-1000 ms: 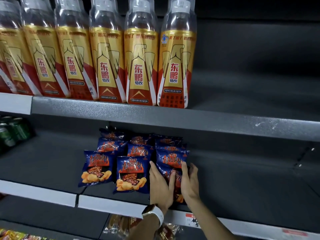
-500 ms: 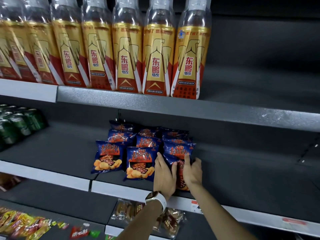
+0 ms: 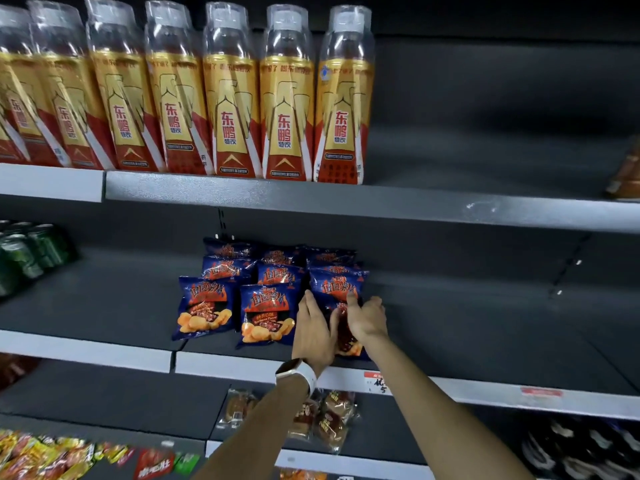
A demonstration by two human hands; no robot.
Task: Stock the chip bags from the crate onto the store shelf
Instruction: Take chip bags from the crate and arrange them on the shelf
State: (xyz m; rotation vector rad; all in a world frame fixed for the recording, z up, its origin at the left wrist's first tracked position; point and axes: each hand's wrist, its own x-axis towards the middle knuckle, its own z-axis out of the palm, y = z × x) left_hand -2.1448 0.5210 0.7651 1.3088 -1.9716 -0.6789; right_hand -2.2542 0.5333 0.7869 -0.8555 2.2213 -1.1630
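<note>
Both hands, left (image 3: 313,336) and right (image 3: 367,318), fingers straight, press the front chip bag (image 3: 344,336) on the shelf (image 3: 485,341).

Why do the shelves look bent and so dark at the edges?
Head view: the wide-angle lens bows the shelf edge; light falls on the drink bottles and chip bags, while the right side sinks into shadow; the green cans at the left look smeared.

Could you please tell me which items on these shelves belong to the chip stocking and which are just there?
Belong to the job:
front right chip bag between left hand and right hand
stocked chip bags
middle shelf

Just there:
drink bottles
green cans
wrapped buns
</note>
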